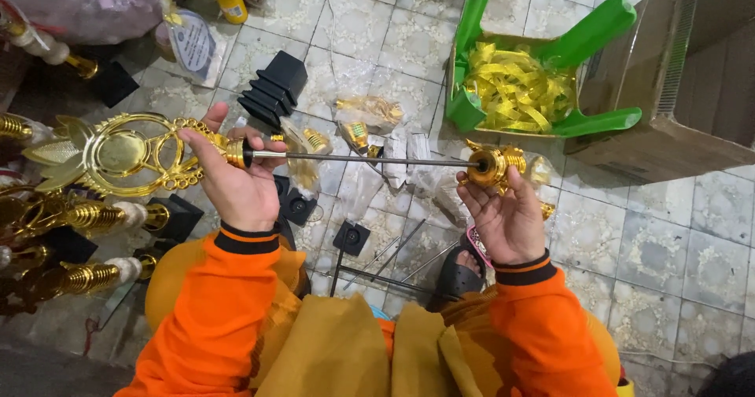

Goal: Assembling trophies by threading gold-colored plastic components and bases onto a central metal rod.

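My left hand [236, 178] grips a gold ornate trophy top [118, 155] at its neck, where a thin metal rod [370, 159] sticks out to the right. My right hand [503, 212] holds a small gold fitting [494, 165] at the far end of that rod. The rod lies level between both hands, above the tiled floor. Orange sleeves cover both arms.
Finished gold trophy pieces [71, 216] lie at left. Black square bases [275, 90] and small black blocks [351, 237] sit on the tiles, with loose rods [393, 255] and plastic bags of gold parts [366, 114]. An upturned green stool [550, 67] holds yellow ribbons beside a cardboard box [692, 75].
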